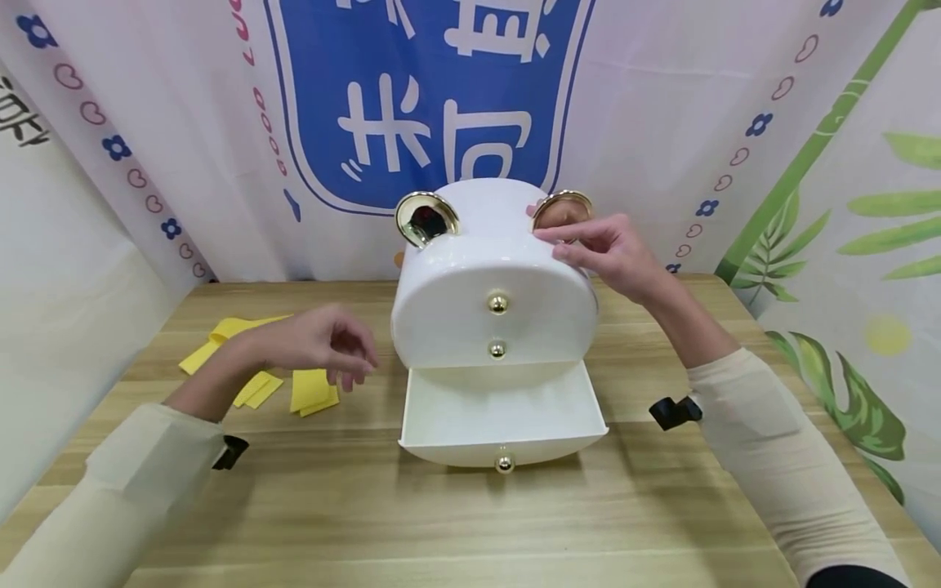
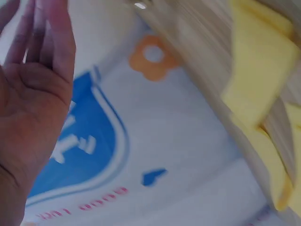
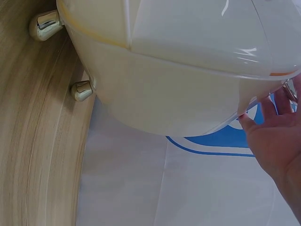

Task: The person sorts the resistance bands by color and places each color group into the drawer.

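Note:
A white, rounded storage box (image 1: 448,318) with drawers and gold ears stands at the back of the table. Its bottom drawer (image 1: 500,400) is pulled out, and the visible inside is bare. My right hand (image 1: 613,253) rests its fingertips on the upper right of the box, beside the right gold ear (image 1: 562,211). In the right wrist view, the thumb of that hand (image 3: 277,146) touches the box's edge. Left of the box, my left hand (image 1: 319,345) hovers with loosely bent fingers and nothing in them. The left wrist view shows its palm (image 2: 37,99).
Folded yellow cloth pieces (image 1: 312,390) lie on the wooden table (image 1: 470,531), partly behind my left forearm. A printed curtain (image 1: 647,98) hangs directly behind the box. Gold feet (image 3: 82,91) show under the box in the right wrist view.

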A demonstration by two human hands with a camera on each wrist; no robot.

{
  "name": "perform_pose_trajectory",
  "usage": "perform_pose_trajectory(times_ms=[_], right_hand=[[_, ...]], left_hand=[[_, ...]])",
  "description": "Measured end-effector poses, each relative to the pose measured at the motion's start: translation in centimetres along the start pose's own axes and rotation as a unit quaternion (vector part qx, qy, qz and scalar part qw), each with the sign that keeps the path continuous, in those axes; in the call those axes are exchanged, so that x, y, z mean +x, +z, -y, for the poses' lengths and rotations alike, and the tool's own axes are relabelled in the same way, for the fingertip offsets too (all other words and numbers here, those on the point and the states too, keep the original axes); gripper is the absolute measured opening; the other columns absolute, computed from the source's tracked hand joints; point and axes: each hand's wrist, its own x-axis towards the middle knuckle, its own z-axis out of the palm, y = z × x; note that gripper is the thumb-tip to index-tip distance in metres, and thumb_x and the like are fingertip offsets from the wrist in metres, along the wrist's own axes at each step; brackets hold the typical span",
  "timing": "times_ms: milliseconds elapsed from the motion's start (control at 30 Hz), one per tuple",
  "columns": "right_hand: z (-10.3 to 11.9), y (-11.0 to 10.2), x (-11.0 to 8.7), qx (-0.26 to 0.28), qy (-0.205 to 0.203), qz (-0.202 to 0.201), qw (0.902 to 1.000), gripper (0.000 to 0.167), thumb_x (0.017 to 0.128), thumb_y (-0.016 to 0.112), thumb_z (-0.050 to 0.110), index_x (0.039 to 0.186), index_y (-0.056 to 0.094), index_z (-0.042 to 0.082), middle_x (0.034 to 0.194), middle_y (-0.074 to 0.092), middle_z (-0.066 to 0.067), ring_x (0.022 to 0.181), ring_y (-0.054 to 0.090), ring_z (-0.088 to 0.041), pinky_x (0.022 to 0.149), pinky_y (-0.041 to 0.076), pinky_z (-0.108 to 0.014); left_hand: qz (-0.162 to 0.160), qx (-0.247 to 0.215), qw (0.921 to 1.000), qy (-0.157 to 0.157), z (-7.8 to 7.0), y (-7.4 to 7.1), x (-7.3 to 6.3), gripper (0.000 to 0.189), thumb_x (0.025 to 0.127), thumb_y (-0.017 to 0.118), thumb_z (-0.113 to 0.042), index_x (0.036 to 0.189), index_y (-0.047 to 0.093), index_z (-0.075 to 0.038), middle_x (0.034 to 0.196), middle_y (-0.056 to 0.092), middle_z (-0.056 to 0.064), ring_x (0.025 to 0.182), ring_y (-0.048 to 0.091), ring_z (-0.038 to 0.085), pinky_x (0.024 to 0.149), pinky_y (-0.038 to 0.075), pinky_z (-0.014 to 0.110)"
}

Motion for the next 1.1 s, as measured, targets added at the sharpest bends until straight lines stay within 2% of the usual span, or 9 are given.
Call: perform_pose_trajectory(times_ms=[67,167,300,467,633,733,867,967,1100], right_hand=[[0.0,0.0,0.0,-0.002,0.002,-0.001,1.0000,0.031,0.093,0.063,-0.006,0.117,0.079,0.006,0.095,0.078,-0.005,0.065,0.043,-0.014,0.052,0.040,-0.021],[0.0,0.0,0.0,-0.007,0.001,-0.001,1.0000,0.029,0.093,0.064,-0.006,0.118,0.077,0.002,0.086,0.075,-0.005,0.063,0.041,-0.014,0.052,0.039,-0.021],[0.0,0.0,0.0,-0.003,-0.006,0.001,1.0000,0.029,0.093,0.063,-0.006,0.118,0.076,0.000,0.102,0.078,0.002,0.062,0.039,-0.013,0.051,0.037,-0.022],[-0.1,0.0,0.0,0.012,-0.018,0.006,0.9998,0.033,0.092,0.063,-0.008,0.117,0.079,0.007,0.113,0.078,0.002,0.057,0.034,-0.010,0.049,0.034,-0.021],[-0.3,-0.1,-0.1,0.018,-0.021,0.012,0.9995,0.032,0.093,0.064,-0.006,0.117,0.080,0.009,0.131,0.071,0.002,0.062,0.043,-0.011,0.050,0.035,-0.021],[-0.3,-0.1,-0.1,0.014,-0.016,0.012,0.9997,0.031,0.093,0.065,-0.005,0.117,0.080,0.009,0.125,0.074,0.001,0.062,0.043,-0.011,0.050,0.036,-0.021],[-0.1,-0.1,-0.1,0.014,-0.014,0.014,0.9997,0.032,0.093,0.064,-0.006,0.118,0.079,0.008,0.130,0.072,0.000,0.085,0.062,-0.014,0.052,0.039,-0.020],[-0.1,-0.1,-0.1,0.017,-0.015,0.015,0.9996,0.032,0.093,0.063,-0.007,0.119,0.078,0.005,0.140,0.066,0.000,0.110,0.065,-0.020,0.053,0.039,-0.022],[0.0,-0.1,-0.1,0.007,-0.010,0.011,0.9999,0.030,0.094,0.064,-0.004,0.119,0.078,0.005,0.129,0.073,0.001,0.079,0.058,-0.012,0.051,0.036,-0.023]], left_hand=[[-0.035,0.023,0.9987,-0.029,1.2,-0.8,-0.1,0.010,0.098,0.069,-0.006,0.103,0.075,0.000,0.087,0.073,0.015,0.072,0.073,0.030,0.060,0.061,0.037],[-0.089,0.074,0.9916,-0.057,2.9,-1.8,-0.2,0.013,0.097,0.069,-0.005,0.107,0.073,0.002,0.092,0.073,0.010,0.077,0.072,0.028,0.064,0.060,0.035],[-0.129,0.140,0.9790,-0.073,5.3,-2.7,-0.2,0.018,0.094,0.071,0.002,0.111,0.073,0.005,0.098,0.074,0.012,0.086,0.069,0.025,0.075,0.060,0.038],[-0.144,0.175,0.9694,-0.095,8.2,-3.7,-0.4,0.026,0.089,0.072,0.008,0.115,0.071,0.012,0.108,0.072,0.026,0.092,0.068,0.032,0.082,0.058,0.048],[-0.151,0.195,0.9599,-0.134,10.3,-4.4,-0.4,0.033,0.086,0.074,0.010,0.117,0.068,0.016,0.114,0.069,0.032,0.098,0.066,0.042,0.084,0.057,0.054],[-0.136,0.201,0.9576,-0.156,11.3,-4.6,-0.3,0.033,0.085,0.076,0.009,0.117,0.068,0.017,0.112,0.070,0.032,0.099,0.066,0.042,0.085,0.057,0.054],[-0.125,0.213,0.9519,-0.181,12.3,-4.7,0.0,0.029,0.087,0.075,0.006,0.114,0.069,0.016,0.109,0.070,0.030,0.101,0.065,0.042,0.088,0.056,0.055],[-0.131,0.225,0.9454,-0.196,12.8,-4.6,0.1,0.029,0.088,0.073,0.005,0.114,0.068,0.017,0.105,0.069,0.029,0.098,0.063,0.041,0.088,0.054,0.056],[-0.137,0.240,0.9398,-0.201,13.3,-4.5,0.0,0.025,0.089,0.072,0.006,0.111,0.067,0.017,0.094,0.066,0.024,0.089,0.061,0.036,0.082,0.053,0.053]])
